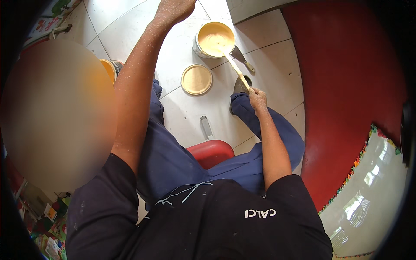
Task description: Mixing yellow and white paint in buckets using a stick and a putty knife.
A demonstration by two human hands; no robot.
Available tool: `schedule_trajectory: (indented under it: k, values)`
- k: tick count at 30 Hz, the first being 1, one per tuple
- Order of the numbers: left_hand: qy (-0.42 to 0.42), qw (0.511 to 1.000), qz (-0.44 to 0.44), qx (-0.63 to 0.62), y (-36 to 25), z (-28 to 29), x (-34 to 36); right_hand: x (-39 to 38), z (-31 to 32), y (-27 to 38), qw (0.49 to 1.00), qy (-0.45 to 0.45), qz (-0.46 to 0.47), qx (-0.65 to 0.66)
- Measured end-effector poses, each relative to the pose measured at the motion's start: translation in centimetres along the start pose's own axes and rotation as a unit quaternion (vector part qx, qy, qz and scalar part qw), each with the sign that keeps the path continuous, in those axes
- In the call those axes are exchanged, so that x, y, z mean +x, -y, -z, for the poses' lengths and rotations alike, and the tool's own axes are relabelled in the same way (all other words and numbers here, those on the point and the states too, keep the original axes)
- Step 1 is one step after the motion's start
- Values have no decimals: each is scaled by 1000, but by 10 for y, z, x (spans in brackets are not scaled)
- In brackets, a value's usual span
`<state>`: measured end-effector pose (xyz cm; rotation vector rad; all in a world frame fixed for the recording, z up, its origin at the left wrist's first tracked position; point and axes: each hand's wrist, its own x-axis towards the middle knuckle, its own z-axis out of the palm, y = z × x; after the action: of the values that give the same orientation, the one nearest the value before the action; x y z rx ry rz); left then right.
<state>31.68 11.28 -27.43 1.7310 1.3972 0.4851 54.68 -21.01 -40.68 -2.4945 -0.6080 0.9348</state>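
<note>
My right hand [258, 99] is closed around a long pale stick [234, 66]. The stick's far end dips into thick pale-yellow paint or paste [215, 38] in a round white bucket [200, 51] on the floor. At the top edge, my left hand [175, 10] reaches out beyond the bucket's left side; the frame cuts it off, so its fingers and anything in them are hidden. A round cream lid [196, 79] lies on the tiles just nearer than the bucket. Beside the bucket's right side rests a putty knife [243, 60] with a light handle.
Between my legs is a red seat [211, 153], with a grey-handled tool [206, 126] on the tiles before it. An orange-yellow container [109, 70] stands behind my left forearm. A red surface [346, 86] and a glossy plastic-covered table [362, 203] fill the right. A blurred patch covers the left.
</note>
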Motion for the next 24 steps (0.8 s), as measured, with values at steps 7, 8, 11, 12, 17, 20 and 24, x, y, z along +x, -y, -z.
schedule_trajectory:
  k: [7, 8, 11, 12, 17, 20, 24]
  values:
    - [11, 1000, -20, -6, 5, -5, 9, 2, 21, -3, 1000, 1, 3, -21]
    - [11, 1000, -28, 1, 7, -5, 10, 0, 24, 1, 1000, 12, -11, -14]
    - [8, 1000, -23, 9, 10, -6, 10, -6, 34, 15, 1000, 22, -17, -8]
    - [6, 1000, -12, 9, 9, -6, 9, -7, 37, 17, 1000, 21, -11, -7]
    - [26, 1000, 11, -5, 2, -6, 6, -3, 37, 27, 995, 1, 64, 75]
    - [43, 998, 23, -36, -18, -5, -11, 22, 11, 15, 927, -132, 341, -78]
    - [26, 999, -6, 28, 0, -9, 1, 16, -33, 35, 905, -124, 305, -268]
